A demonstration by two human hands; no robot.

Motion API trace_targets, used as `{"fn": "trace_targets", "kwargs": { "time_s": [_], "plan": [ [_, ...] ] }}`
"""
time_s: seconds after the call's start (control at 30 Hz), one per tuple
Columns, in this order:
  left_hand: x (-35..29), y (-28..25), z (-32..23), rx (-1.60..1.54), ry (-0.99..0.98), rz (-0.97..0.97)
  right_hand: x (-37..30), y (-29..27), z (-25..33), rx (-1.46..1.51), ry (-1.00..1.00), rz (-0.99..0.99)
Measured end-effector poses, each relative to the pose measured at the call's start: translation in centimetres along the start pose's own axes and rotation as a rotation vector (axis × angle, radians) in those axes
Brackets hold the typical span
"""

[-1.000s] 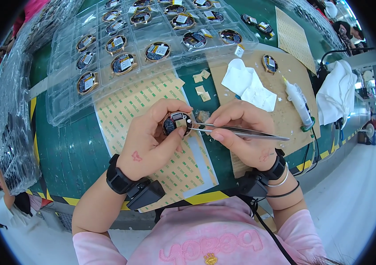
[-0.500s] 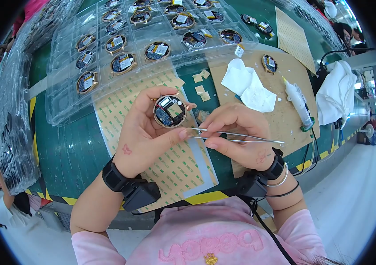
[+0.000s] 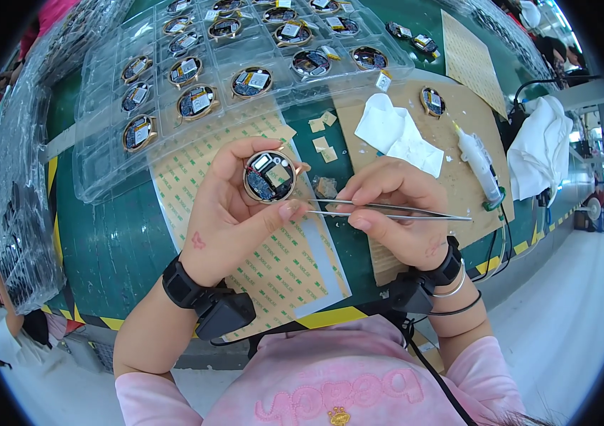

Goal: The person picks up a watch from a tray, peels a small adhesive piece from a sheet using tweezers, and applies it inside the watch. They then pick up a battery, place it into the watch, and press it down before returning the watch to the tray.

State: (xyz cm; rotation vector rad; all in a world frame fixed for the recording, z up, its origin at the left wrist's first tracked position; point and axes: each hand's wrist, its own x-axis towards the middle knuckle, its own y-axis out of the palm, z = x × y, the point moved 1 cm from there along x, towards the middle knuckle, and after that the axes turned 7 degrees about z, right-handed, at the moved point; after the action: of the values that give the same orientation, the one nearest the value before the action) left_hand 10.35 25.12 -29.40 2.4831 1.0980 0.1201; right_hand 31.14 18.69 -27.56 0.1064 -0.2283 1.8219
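Observation:
My left hand (image 3: 227, 206) is closed around a round smartwatch case (image 3: 270, 176), its open inside facing up and showing a circuit board, a white part and a tan adhesive square. Between the thumb and fingers of my right hand (image 3: 398, 206) lies a pair of metal tweezers (image 3: 408, 213), its tips pointing left beside my left thumb. The tips are apart from each other and lie just right of the watch case; whether they touch my thumb I cannot tell. Beneath my hands is a tan adhesive sheet (image 3: 280, 277) with a printed pattern.
A clear plastic tray (image 3: 103, 160) of several open watch cases spans the back left. Small tan squares (image 3: 321, 144) lie by a cardboard sheet (image 3: 472, 184), which bears a white cloth (image 3: 401, 138), a glue gun (image 3: 478, 167) and another watch case (image 3: 432, 102). Bubble wrap (image 3: 21, 192) hangs at left.
My right hand and the tweezers have shifted slightly right, away from the watch case. The left hand has tilted the case a little and its thumb has moved slightly.

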Motion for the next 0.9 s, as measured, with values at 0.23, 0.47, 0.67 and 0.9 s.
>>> {"fn": "trace_targets", "kwargs": {
  "time_s": [0.23,0.47,0.67,0.9],
  "plan": [
    [0.15,0.04,0.6,0.03,0.079,0.03,-0.01,0.07,-0.46,-0.028,0.026,0.005],
    [0.0,-0.55,0.9,0.046,0.099,0.035,0.31,-0.14,-0.77,-0.144,-0.06,0.04],
    [-0.13,-0.61,0.93,0.089,0.126,-0.012,0.21,-0.06,-0.61,-0.202,-0.08,0.041],
    [-0.03,-0.78,0.64,0.101,0.171,-0.068,-0.25,-0.02,-0.47,-0.014,-0.031,0.007]
  ]
}}
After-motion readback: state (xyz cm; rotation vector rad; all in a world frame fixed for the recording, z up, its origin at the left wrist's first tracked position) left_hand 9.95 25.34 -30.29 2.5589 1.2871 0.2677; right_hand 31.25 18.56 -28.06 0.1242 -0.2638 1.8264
